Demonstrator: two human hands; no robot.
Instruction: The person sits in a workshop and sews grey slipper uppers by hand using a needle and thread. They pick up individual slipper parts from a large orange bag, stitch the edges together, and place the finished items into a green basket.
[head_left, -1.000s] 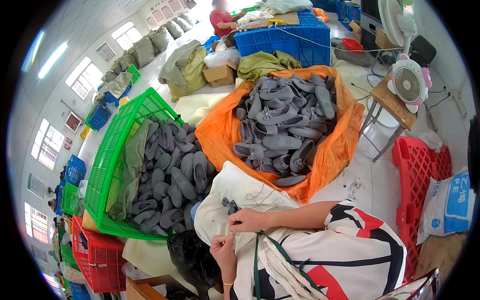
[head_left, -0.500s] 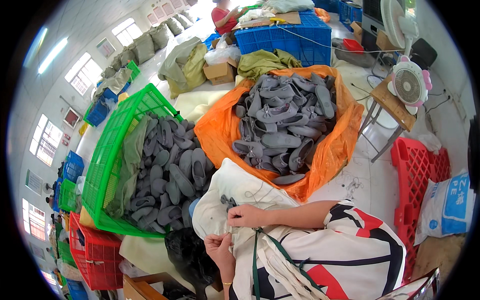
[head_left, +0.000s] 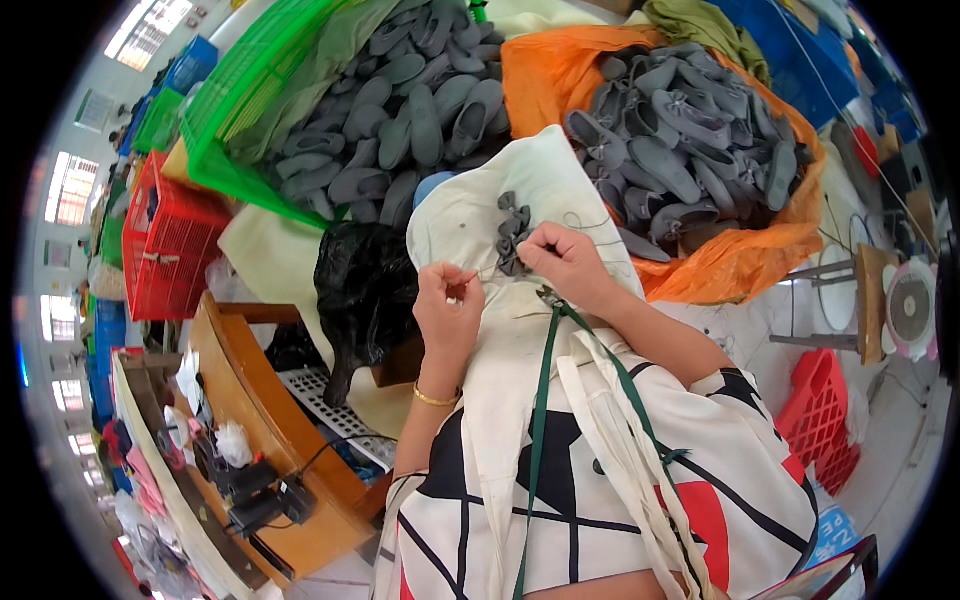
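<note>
Small grey fabric bows (head_left: 513, 222) lie in a row on the white cloth (head_left: 455, 228) over my lap. My right hand (head_left: 568, 262) is closed in a pinch at the lowest bow, its fingertips against the grey fabric. To its left, my left hand (head_left: 450, 308) pinches with thumb and forefinger something too fine to make out. Dark thread (head_left: 585, 220) lies in loose curves on the cloth by the right hand. A green cord (head_left: 541, 420) hangs down my front, with a small metal piece (head_left: 548, 296) at its top end just below the hands.
Grey shoes fill a green crate (head_left: 215, 130) at the far left and an orange sack (head_left: 725, 280) at the far right. A black plastic bag (head_left: 360, 290) and a wooden desk (head_left: 290, 430) stand on my left. At right are a fan (head_left: 912, 308) and a red plastic pallet (head_left: 820, 415).
My view has tilted down and turned, so the shoes sit higher in it. My hands now stand side by side; the right is at the lowest bow. Both still pinch.
</note>
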